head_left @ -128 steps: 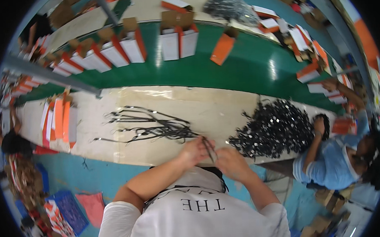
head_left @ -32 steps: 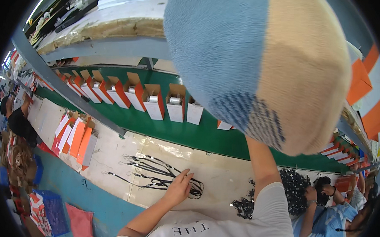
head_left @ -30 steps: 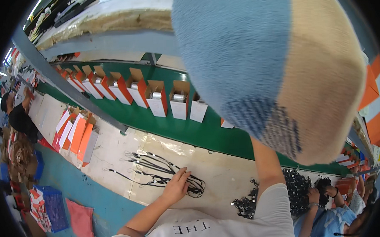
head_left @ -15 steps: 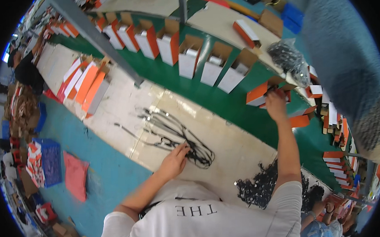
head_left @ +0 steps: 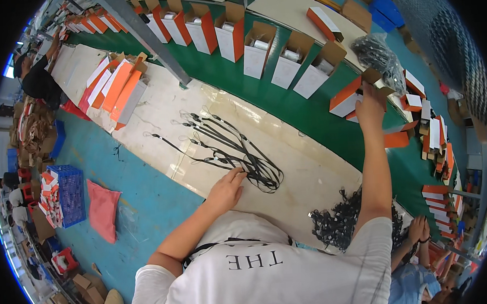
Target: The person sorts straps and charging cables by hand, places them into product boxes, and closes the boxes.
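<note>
Several black cord straps (head_left: 242, 144) with thin loops at their ends lie spread on the cream tabletop (head_left: 198, 102). My left hand (head_left: 226, 192) rests beside their bunched near end, fingertips touching the cords, fingers loosely extended. Out to the right, my right hand (head_left: 370, 109) reaches into the mouth of an orange and white box (head_left: 342, 102), which leans on the green conveyor belt (head_left: 285, 115) with its brown flap raised. The box hides those fingertips, and whether anything is in them does not show.
Open white and orange boxes (head_left: 254, 59) stand in a row along the belt. A heap of black cords (head_left: 334, 227) lies by my right arm. Flat cartons (head_left: 123, 100) sit on the table at left, beyond a grey post (head_left: 146, 39). Another person's hands (head_left: 418, 230) are at lower right.
My right hand has gone deeper into the box opening; the dark item seen at its fingers is now out of sight. My left hand's fingers have loosened on the cords. The whole view has shifted.
</note>
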### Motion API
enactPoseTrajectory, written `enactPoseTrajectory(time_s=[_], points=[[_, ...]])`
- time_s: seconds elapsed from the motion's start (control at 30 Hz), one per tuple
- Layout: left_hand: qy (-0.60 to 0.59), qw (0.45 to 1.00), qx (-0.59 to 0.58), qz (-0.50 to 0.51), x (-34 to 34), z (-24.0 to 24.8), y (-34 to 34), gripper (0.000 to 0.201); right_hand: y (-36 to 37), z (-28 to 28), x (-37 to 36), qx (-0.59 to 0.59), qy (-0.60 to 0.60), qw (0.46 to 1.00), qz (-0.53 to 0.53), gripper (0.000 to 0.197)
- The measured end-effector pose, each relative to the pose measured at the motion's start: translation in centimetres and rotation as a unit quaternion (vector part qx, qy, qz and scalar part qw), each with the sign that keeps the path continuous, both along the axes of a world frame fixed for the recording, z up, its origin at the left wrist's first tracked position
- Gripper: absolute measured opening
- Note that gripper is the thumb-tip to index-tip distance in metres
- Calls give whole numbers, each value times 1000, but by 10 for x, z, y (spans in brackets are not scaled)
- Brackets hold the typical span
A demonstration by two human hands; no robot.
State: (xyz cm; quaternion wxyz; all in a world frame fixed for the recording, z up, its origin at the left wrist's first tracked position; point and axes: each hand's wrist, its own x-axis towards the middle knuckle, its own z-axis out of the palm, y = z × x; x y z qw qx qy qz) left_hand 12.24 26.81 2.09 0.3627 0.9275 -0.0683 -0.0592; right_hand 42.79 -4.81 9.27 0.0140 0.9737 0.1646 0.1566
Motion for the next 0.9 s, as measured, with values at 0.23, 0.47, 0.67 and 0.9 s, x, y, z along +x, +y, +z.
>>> enactPoseTrajectory(time_s=[0.23, 0.47, 0.67, 0.9], points=[[109, 988, -109, 15, -2, -16, -17, 33, 43, -116, -184, 359, 321, 850, 213, 17], [602, 623, -476, 152, 1, -9, -90, 39, 57, -107, -255, 262, 218, 929, 141, 12], [574, 569, -566, 161, 6, -7, -116, 38, 22, -16, -344, 268, 210, 936, 90, 9], [561, 546, -597, 174, 35, 23, -103, 32, -34, 79, -398, 569, 436, 679, 160, 9]])
